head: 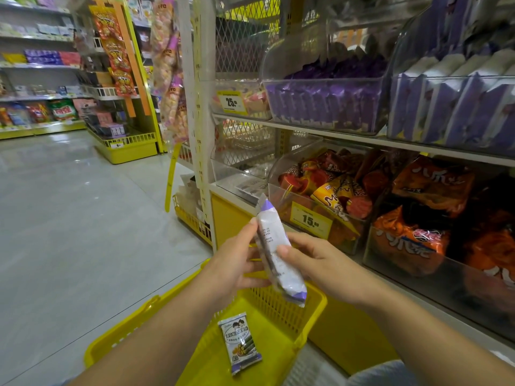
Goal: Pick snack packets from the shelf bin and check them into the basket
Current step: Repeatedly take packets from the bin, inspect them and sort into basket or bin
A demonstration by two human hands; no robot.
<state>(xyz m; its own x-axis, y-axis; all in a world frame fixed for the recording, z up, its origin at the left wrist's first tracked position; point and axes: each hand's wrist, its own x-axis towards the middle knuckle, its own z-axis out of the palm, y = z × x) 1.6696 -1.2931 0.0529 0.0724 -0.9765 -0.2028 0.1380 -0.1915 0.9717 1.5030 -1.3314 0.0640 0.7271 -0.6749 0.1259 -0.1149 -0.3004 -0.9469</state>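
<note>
The purple-and-white snack packet (272,232) is pinched between the left hand (237,264) and right hand (316,263), each grip on one long edge, its long axis steep, its lower end directly above the yellow basket (316,300).

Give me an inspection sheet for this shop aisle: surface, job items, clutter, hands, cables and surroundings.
Surface: grey tiled floor; yellow basket sits below the hands.
Job's things: white-and-purple packet held above the basket; second packet lies flat on the basket's bottom; clear bins of purple packets on the upper shelf.
Clutter: orange and red snack bags in the lower bins; yellow price tag on a bin front.
Grippers: left hand and right hand both grip the held packet, thumbs on its face.
Cables: nothing seen.
Surroundings: stocked shelves across the aisle; hanging snack strips.
</note>
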